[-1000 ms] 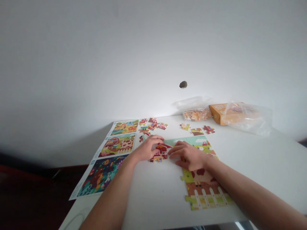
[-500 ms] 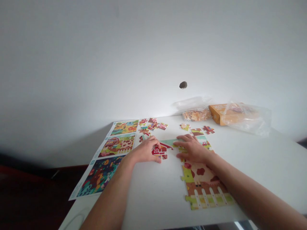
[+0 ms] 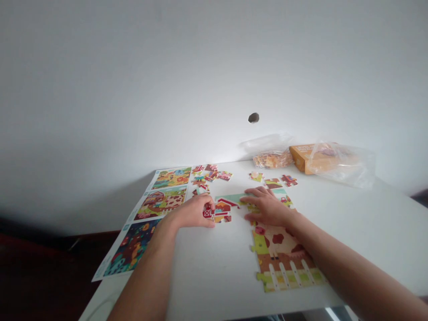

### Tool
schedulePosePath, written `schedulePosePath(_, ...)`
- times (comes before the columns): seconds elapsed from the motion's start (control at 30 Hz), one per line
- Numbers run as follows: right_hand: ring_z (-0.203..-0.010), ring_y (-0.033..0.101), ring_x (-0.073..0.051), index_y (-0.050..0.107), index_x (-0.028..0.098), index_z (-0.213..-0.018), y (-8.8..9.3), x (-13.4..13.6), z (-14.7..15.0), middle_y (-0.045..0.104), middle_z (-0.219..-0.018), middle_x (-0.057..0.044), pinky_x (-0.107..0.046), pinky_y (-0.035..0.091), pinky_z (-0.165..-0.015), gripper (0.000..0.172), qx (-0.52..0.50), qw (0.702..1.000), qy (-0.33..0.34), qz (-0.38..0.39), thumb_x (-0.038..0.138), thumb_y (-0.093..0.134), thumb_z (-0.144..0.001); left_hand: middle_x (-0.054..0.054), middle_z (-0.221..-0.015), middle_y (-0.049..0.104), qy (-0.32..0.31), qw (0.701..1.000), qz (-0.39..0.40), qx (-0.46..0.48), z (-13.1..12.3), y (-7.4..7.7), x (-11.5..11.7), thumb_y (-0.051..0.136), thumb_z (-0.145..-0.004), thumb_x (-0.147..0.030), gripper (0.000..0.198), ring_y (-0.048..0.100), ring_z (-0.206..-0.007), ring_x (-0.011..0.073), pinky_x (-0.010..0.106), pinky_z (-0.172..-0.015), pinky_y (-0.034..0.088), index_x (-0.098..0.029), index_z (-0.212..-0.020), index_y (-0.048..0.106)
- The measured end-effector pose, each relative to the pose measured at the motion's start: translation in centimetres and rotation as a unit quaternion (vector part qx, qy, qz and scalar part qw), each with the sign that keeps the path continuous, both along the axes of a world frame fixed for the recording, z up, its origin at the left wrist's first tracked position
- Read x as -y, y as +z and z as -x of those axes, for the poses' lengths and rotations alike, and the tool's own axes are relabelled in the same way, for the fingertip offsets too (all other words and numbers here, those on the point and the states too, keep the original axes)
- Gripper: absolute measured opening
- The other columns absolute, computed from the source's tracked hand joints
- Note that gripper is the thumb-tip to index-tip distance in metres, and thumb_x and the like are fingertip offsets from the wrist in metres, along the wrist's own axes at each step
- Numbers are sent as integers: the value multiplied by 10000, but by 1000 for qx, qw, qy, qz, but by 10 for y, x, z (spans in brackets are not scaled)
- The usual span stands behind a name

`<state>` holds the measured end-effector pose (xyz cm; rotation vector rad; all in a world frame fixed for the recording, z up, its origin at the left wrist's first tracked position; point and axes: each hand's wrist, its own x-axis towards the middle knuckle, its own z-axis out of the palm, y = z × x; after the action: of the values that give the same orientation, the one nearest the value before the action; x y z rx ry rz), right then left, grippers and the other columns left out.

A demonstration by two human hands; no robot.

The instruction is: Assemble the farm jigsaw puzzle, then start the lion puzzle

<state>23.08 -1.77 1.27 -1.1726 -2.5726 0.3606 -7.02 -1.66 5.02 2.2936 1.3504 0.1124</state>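
Observation:
Between the thumb and fingers of my left hand (image 3: 195, 211) is a red puzzle piece (image 3: 207, 213) with a white barn-window pattern. It is close to the left edge of the barn section (image 3: 223, 206), which has a red roof and orange hay; whether they touch I cannot tell. My right hand (image 3: 267, 206) lies flat over the upper part of the partly joined farm puzzle (image 3: 276, 254), fingers stretched to the left. Below that hand, a brown-spotted cow and a white fence show on the puzzle. The pieces under my right palm are hidden.
A picture sheet (image 3: 160, 203) with three printed scenes lies along the table's left side. Loose puzzle pieces (image 3: 210, 174) sit behind my left hand, and a few more (image 3: 273, 183) behind my right. A bagged stack of pieces (image 3: 272, 159) and an orange box (image 3: 302, 159) under clear plastic stand by the wall.
My left hand has shifted left with the red piece, uncovering more of the orange hay in the barn section. My right hand stays on the puzzle. The view has shifted slightly.

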Motion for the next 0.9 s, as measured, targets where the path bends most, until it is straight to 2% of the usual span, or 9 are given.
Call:
schedulePosePath(0.3,-1228,439,-320,590,327,-1319,2,1,1,512,-1391,-88,-516,347,-1046,539,4,1000,-5,-3,500,682,-817,7,-973,611,12,999,28,-11,3,2,2,782,-593,-403,407,579,-836,187,281,-743,439,-206,-911,620)
schedulePosePath(0.57,-1225,437,-321,585,328,-1323,1,1,1,516,-1387,-91,-519,346,-1045,543,2,1000,-6,-3,497,683,-816,14,-988,605,24,1000,-11,-9,1,3,3,746,-649,-388,372,574,-848,190,283,-745,435,-214,-955,623)
schedulePosePath(0.9,-1218,441,-320,590,325,-1313,1,1,2,512,-1387,-88,-516,348,-1045,536,7,1000,-7,-7,507,677,-816,13,-967,605,21,1000,-15,10,-1,0,2,777,-631,-404,414,584,-873,197,281,-766,443,-214,-970,632)
